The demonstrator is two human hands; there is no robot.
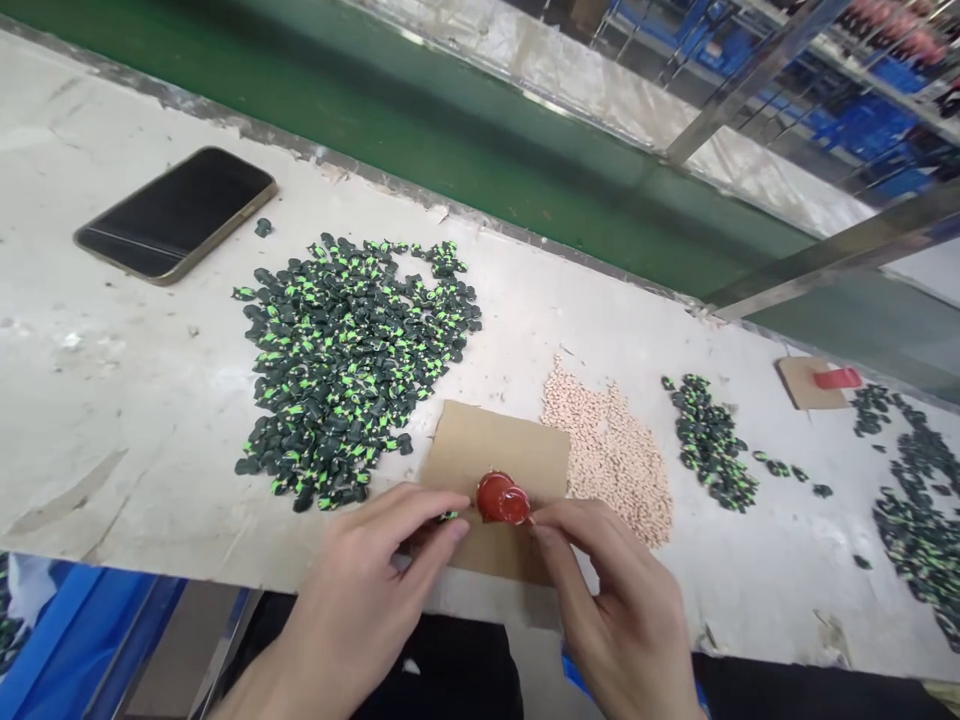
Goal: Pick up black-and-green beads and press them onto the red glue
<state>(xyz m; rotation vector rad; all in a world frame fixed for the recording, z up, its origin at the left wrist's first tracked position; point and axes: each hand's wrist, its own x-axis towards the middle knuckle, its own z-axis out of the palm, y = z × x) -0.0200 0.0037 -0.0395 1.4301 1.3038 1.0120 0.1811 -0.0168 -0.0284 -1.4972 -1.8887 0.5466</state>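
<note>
My left hand (360,590) is pinched on a small black-and-green part (448,517) at the near edge of a brown cardboard piece (495,450). My right hand (615,610) has its fingers closed at a small red round tool (502,498) that stands on the cardboard between the two hands. A large heap of the same black-and-green parts (352,350) lies just left of the cardboard. A heap of small beige pieces (611,450) lies to its right.
A dark phone (176,212) lies face up at the far left of the white worktable (112,420). Smaller heaps of black-and-green parts (709,440) sit to the right, with another cardboard and red tool (836,378). A green conveyor belt (465,130) runs behind.
</note>
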